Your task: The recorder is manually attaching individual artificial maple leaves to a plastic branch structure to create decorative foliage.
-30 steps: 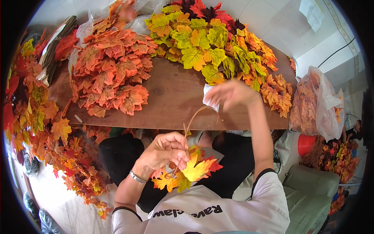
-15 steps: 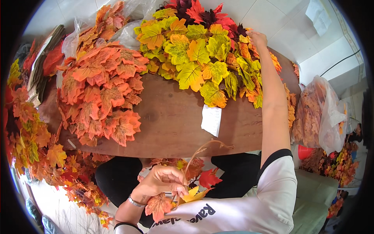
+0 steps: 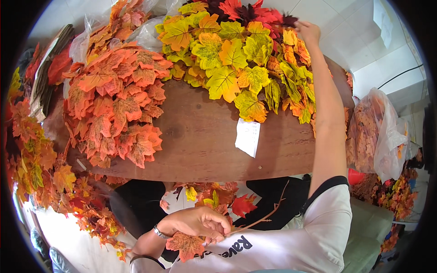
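Near my lap, my left hand (image 3: 198, 223) pinches a thin brown twig (image 3: 259, 219), whose bare tip points up and to the right. An orange artificial maple leaf (image 3: 185, 246) hangs just below that hand. My right arm reaches across to the far right, where my right hand (image 3: 308, 32) has its fingertips closed on a blurred dark maroon leaf (image 3: 289, 19). Close by are red leaves (image 3: 266, 16) and a big heap of yellow-green leaves (image 3: 232, 57). Strung leaves, including a red one (image 3: 243, 205), hang below the table edge.
An orange leaf pile (image 3: 120, 107) covers the left of the brown table (image 3: 195, 145). A white paper slip (image 3: 247, 136) lies near the middle. Leafy garlands (image 3: 43, 154) hang at the left. Right of the table are a plastic bag of leaves (image 3: 373, 132) and a red container (image 3: 356, 176).
My right hand has moved slightly farther and right, and a dark leaf now shows at its fingertips. My left hand has lowered slightly, and the twig has swung down to the right.
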Tool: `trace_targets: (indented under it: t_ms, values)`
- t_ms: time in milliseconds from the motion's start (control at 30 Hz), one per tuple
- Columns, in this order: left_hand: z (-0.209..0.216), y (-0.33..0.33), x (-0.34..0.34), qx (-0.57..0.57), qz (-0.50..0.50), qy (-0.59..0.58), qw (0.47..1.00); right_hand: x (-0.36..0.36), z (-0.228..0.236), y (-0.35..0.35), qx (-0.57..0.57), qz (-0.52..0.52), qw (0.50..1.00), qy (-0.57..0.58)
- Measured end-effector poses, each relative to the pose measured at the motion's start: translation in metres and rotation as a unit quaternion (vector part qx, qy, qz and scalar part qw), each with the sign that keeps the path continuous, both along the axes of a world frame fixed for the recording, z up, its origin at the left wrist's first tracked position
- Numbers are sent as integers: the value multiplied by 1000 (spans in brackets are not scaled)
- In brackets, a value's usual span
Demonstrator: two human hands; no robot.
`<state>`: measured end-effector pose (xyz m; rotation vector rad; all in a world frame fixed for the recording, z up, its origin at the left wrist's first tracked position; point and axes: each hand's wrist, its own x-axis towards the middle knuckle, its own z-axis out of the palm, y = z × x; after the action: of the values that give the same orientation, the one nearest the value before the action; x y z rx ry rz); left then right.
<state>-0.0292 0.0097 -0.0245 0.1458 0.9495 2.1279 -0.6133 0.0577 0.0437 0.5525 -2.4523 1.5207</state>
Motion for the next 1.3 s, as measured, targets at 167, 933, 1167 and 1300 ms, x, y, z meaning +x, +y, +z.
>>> trace_targets:
  t_ms: [167,933,1167,1300]
  values:
    - [-2,6,1,-31,14,21,999,10,15,4,169,20,969,181]
    - [7,27,9,-96,69,95,988,75,94,49,150,-174,938,260]
    - [-1,25,8,-91,69,91,989,122,93,-26,97,104,941,307]
    - [1,24,8,-78,81,91,989,133,62,-65,285,334,898,23]
